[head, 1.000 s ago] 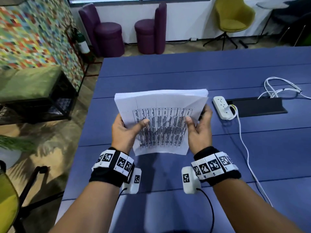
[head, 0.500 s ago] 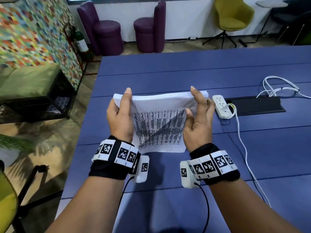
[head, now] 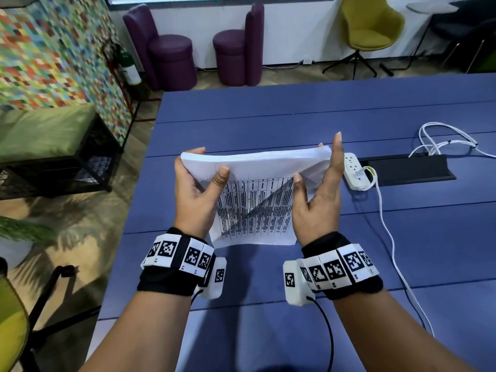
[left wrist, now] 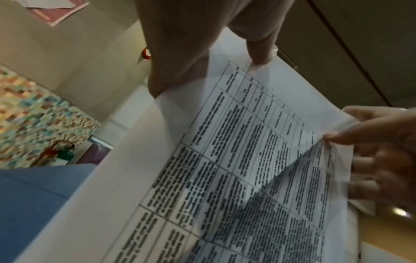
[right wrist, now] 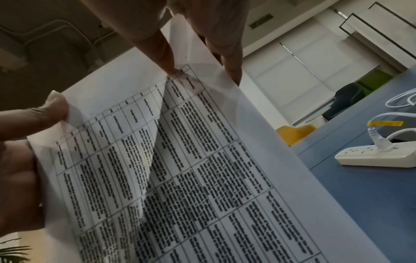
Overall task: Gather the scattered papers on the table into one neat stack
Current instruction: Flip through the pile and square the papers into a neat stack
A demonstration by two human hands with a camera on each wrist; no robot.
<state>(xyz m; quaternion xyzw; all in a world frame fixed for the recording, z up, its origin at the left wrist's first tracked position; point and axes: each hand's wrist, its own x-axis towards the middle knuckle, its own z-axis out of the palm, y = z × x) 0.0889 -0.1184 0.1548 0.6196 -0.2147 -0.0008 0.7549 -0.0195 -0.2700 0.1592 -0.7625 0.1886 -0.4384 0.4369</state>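
Note:
A stack of white papers [head: 255,202], its front sheet printed with a table, hangs above the blue table [head: 268,116] between both hands. My left hand [head: 210,167] grips the upper left corner, thumb on the front and fingers behind. My right hand [head: 318,167] pinches the upper right corner with thumb in front, index finger straight up along the side edge. The left wrist view shows the papers [left wrist: 225,160] under my left hand [left wrist: 213,71], with the right hand [left wrist: 371,142] at the far corner. In the right wrist view the papers [right wrist: 202,160] are pinched by my right hand [right wrist: 198,69].
A white power strip [head: 355,170] lies just right of the papers, its cable [head: 386,229] trailing toward me. Behind it are a black cable slot [head: 408,169] and a coiled white cord [head: 442,140]. The table's left edge [head: 139,189] drops to the floor.
Both hands slid from the stack's lower sides up to its top corners. The stack tilted so its top edge shows. The right index finger straightened along the right side.

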